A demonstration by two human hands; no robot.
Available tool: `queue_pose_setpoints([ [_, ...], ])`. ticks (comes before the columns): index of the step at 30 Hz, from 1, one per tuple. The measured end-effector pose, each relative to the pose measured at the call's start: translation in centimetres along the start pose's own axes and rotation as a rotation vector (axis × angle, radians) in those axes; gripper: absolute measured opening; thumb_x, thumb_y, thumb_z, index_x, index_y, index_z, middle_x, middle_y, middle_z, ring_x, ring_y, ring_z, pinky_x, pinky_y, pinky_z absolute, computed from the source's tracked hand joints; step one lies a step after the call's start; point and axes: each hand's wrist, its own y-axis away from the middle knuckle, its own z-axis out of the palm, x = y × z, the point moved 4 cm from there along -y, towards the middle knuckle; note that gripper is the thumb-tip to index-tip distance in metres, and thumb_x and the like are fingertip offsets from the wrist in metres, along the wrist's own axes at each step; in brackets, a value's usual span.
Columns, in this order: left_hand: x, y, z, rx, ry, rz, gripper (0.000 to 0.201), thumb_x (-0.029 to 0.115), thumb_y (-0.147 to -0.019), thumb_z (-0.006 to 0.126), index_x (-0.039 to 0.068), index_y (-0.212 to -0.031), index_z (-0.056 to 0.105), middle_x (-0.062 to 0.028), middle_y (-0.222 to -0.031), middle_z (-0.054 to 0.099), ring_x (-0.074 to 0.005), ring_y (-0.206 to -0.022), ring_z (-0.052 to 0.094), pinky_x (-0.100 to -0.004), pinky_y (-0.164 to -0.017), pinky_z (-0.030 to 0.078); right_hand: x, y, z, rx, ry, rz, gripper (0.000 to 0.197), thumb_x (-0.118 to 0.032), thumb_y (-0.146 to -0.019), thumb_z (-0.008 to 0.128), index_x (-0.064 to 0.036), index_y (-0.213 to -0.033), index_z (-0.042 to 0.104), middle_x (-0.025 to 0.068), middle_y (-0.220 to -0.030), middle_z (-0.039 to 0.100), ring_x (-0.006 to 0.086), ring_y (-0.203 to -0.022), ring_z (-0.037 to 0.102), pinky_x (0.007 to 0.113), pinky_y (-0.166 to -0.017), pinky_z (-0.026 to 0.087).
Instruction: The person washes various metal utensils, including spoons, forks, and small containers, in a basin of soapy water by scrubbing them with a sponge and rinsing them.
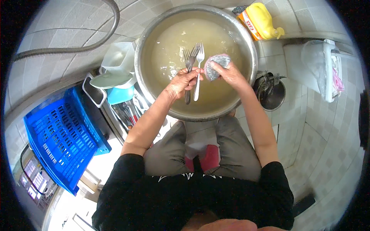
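My left hand (179,83) is closed around a few metal forks (200,56), their tines pointing away from me and their handles sticking out below my fingers. A grey scrubbing sponge with a pinkish edge (212,70) is gripped in my right hand (231,74), just right of the forks. Both hands are over a large round metal basin (139,61) of cloudy, yellowish water with pale foam patches. Whether the sponge touches the forks, I cannot tell.
Right of the basin stands a metal pot (275,102) holding several forks. A yellow bottle (265,18) lies behind it. At left are plastic containers (119,57), a pile of cutlery (125,113) and blue crates (63,134). A corrugated hose (77,50) runs along the wall.
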Motion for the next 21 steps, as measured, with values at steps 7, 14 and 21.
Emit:
queue_pose_setpoints([
  [7, -0.2, -0.2, 0.6, 0.054, -0.356, -0.018, 0.023, 0.033, -0.082, 0.064, 0.009, -0.083, 0.064, 0.0062, -0.054, 0.045, -0.0038, -0.045, 0.035, -0.0206, -0.041, 0.024, 0.6, -1.0, 1.4, -0.013, -0.341, -0.053, 0.020, -0.021, -0.081, 0.062, -0.0031, -0.090, 0.061, 0.0051, -0.079, 0.063, 0.0125, -0.063, 0.060, 0.027, -0.060, 0.049],
  [14, 2.3, -1.0, 1.3, 0.139, -0.163, 0.060, 0.022, 0.030, -0.080, 0.068, 0.009, -0.084, 0.064, 0.0072, -0.052, 0.046, -0.0028, -0.042, 0.032, -0.0212, -0.039, 0.024, 1.8, -0.8, 1.8, -0.125, -0.037, -0.003, 0.015, -0.018, -0.083, 0.059, -0.0041, -0.088, 0.056, 0.0047, -0.076, 0.061, 0.0121, -0.068, 0.058, 0.026, -0.061, 0.047],
  [21, 5.4, -1.5, 0.3, 0.318, -0.014, 0.367, 0.012, 0.022, -0.083, 0.065, 0.010, -0.080, 0.065, 0.0092, -0.052, 0.041, -0.0024, -0.041, 0.028, -0.0204, -0.038, 0.020, 3.2, 1.2, 4.5, -0.304, -0.174, 0.003, 0.021, -0.018, -0.082, 0.063, -0.0061, -0.099, 0.058, 0.0010, -0.082, 0.060, 0.0113, -0.078, 0.057, 0.028, -0.072, 0.046],
])
